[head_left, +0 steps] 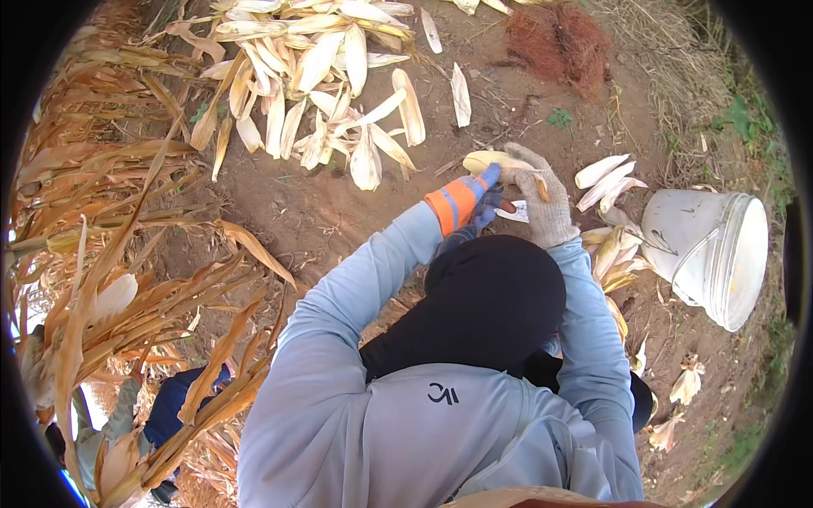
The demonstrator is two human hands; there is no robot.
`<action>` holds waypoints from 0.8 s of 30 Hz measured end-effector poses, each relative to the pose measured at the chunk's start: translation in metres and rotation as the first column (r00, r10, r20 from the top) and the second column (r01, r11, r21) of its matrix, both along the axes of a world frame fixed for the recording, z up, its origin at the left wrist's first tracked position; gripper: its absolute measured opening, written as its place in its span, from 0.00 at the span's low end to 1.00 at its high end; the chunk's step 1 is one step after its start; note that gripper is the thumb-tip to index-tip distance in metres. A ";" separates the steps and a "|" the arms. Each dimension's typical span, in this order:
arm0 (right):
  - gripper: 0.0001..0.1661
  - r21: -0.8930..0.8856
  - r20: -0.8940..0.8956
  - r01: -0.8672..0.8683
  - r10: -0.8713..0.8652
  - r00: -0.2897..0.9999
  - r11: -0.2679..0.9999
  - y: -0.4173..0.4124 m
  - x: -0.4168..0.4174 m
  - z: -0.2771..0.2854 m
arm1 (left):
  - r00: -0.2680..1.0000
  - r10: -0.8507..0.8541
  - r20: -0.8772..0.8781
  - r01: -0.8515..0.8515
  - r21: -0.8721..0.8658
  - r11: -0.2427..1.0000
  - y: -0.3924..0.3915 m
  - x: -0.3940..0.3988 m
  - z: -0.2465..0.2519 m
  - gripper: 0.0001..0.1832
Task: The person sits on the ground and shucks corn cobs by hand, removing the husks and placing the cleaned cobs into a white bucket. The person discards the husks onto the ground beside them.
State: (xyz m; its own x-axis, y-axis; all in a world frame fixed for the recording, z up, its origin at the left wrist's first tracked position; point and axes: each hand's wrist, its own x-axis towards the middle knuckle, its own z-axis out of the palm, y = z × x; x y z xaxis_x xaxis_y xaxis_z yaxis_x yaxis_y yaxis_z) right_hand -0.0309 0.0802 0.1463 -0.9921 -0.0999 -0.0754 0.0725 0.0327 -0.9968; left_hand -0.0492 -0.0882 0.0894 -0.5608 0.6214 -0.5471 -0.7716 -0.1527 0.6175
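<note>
An ear of corn in pale husk [484, 160] is between my hands, its tip to the left. My right hand [545, 193], in a beige knitted glove, wraps around its right end. A loose brown husk strip hangs over that glove. My left hand [486, 193], in a blue-grey glove with an orange cuff [451, 206], grips the ear's near side with its fingertips; the other fingers are partly hidden. A small reddish-brown tip [507, 206] shows between the hands, and I cannot tell what it is. My black-clad knee [498, 292] is just below.
Many pale corn husks [317, 60] are heaped at the upper left. A white plastic bucket [689, 238] lies tipped at the right, near more husks [610, 178]. Reddish netting [562, 47] lies at the top. Dry corn stalks [127, 254] line the left, with another person [171, 406] partly behind them.
</note>
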 end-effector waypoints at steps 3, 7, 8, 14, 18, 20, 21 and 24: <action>0.22 -0.213 0.254 0.248 -0.191 0.948 0.945 0.013 -0.001 0.015 | 0.983 0.034 -0.181 -0.083 -0.273 0.958 -0.015 -0.002 0.027 0.21; 0.23 -0.160 0.266 0.270 -0.222 0.938 0.949 0.031 0.004 0.023 | 0.806 0.038 -0.591 -0.358 -0.435 0.826 -0.034 -0.014 0.028 0.15; 0.23 -0.150 0.271 0.283 -0.236 0.933 0.947 0.036 0.006 0.018 | 0.653 -0.044 -0.756 -0.451 -0.435 0.779 -0.028 -0.011 0.026 0.15; 0.28 -0.181 0.358 0.387 -0.306 0.882 0.904 0.038 0.010 -0.009 | 0.239 -0.497 -0.834 -0.534 -0.541 0.650 0.017 0.010 0.045 0.33; 0.30 -0.085 0.422 0.393 -0.324 0.847 0.916 0.028 0.014 0.018 | 0.242 -0.616 -0.750 -0.553 -0.628 0.547 0.020 0.005 0.045 0.32; 0.31 -0.023 0.449 0.371 -0.322 0.834 0.928 0.026 0.018 0.028 | 0.240 -0.667 -0.705 -0.514 -0.675 0.529 0.016 -0.003 0.047 0.32; 0.31 0.009 0.445 0.332 -0.301 0.844 0.943 0.026 0.019 0.031 | 0.224 -0.655 -0.722 -0.505 -0.661 0.555 0.013 -0.006 0.043 0.32; 0.32 0.060 0.446 0.296 -0.291 0.846 0.953 0.025 0.014 0.025 | 0.206 -0.604 -0.770 -0.482 -0.617 0.622 0.006 -0.009 0.031 0.33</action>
State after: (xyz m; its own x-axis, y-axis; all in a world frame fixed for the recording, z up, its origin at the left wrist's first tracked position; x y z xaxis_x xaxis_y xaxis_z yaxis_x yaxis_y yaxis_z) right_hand -0.0166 0.1051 0.1712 -0.8360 0.1876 -0.5156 0.5121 -0.0706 -0.8560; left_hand -0.0586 -0.0826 0.1199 -0.8809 0.4530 0.1373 0.4405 0.6784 0.5880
